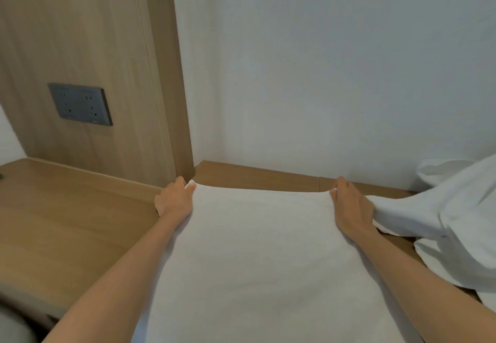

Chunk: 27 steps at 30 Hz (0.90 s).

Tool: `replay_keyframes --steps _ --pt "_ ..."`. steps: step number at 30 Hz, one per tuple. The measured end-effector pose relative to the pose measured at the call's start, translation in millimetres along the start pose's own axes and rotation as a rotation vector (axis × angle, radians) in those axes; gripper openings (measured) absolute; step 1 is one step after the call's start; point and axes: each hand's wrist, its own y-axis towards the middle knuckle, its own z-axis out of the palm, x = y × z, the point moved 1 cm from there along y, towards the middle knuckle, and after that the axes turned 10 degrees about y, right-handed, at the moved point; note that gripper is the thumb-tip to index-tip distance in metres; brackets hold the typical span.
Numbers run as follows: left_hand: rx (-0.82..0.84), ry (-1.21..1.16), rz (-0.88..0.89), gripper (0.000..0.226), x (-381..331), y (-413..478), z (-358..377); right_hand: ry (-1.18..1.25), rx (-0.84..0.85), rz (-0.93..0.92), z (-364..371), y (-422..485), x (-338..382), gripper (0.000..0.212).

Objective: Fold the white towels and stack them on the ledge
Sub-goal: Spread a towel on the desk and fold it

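- A white towel [257, 248] lies stretched between the two hands, running from them back toward the person and out of view at the bottom of the picture.
- The left hand [175, 200] pinches the towel's far left corner. The right hand [349, 203] pinches the far right corner, and the far edge is drawn taut between them.
- The step in hand looks like spreading or squaring the towel before a first fold. No crease or doubled layer shows on it.
- The next move probably calls for both corners to travel together, lifted and brought back toward the person, so that the side edges meet evenly.
- Just beyond the fingertips runs the wooden ledge [257, 177], which meets the wall [322, 74] behind it. There is little room to push forward.
- Crumpled white linen [442, 222] lies against the outer side of the right hand and crowds that side. It could catch on the towel's right edge during the fold.
- Outside the left hand, the table [67, 222] offers open room.
- Above the table, beyond the left hand, stands a wood panel [120, 47] with a dark socket plate [80, 103].
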Motion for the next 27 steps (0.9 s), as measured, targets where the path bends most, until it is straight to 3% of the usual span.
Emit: replay_keyframes --steps 8,11,14,16,18,21,24,27 --pt "-0.063 0.044 -0.032 0.040 -7.8 -4.3 -2.1 -0.047 0.038 -0.004 4.4 12.9 2.9 0.010" --pt "-0.039 0.143 -0.023 0.032 -13.2 -10.2 -10.6 -0.108 0.054 -0.063 1.0 12.4 3.9 0.021" --pt "-0.142 0.421 0.001 0.023 -28.5 -19.1 -24.1 0.069 0.020 -0.114 -2.0 10.8 13.7 0.033" --pt "-0.224 0.424 0.089 0.025 -54.1 -30.2 -27.0 0.197 0.048 -0.156 1.9 6.2 34.9 0.040" --pt "-0.176 0.325 0.258 0.027 -87.5 -48.2 -19.0 0.223 0.187 -0.198 13.5 -3.9 63.5 0.044" --pt "0.041 0.201 0.429 0.039 -121.5 -78.4 3.7 0.239 0.356 -0.172 34.1 -22.1 93.8 0.037" --pt "0.200 0.091 0.435 0.049 -117.5 -87.8 21.0 0.142 0.413 -0.182 46.1 -34.3 88.4 0.045" --pt "0.214 0.098 0.381 0.051 -98.1 -78.5 21.4 0.070 0.404 -0.130 41.9 -32.5 66.9 0.047"
